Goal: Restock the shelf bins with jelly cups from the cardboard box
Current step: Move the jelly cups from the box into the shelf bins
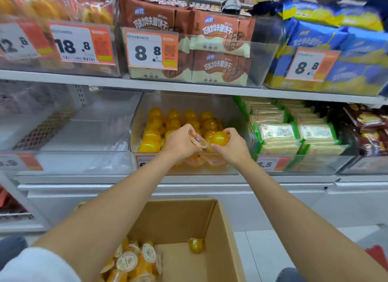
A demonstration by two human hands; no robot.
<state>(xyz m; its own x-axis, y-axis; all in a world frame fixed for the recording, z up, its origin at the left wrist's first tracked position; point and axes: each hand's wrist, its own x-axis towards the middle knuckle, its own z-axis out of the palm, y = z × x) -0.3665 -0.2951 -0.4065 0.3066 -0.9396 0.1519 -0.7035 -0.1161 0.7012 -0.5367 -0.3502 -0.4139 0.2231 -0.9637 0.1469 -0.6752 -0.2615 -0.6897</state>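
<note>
bin: clear bin [189, 101] on the lower shelf, roughly half full of orange jelly cups [151, 143], mostly domes up
held: lid-out cup [198, 141] in left hand [180, 143], dome-out cup [220, 138] in right hand [233, 149], both over the bin's front edge
box: open cardboard box [222, 239] below, heap of cups [134, 260] at its left, one lone cup [196, 245] by the back wall

White shelving [189, 86] carries packaged snacks [218, 36] and orange price tags [152, 48] above a pale tiled floor [262, 250].

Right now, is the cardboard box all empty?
No, a heap of jelly cups lies in the cardboard box, and one more cup sits alone at its back.
</note>
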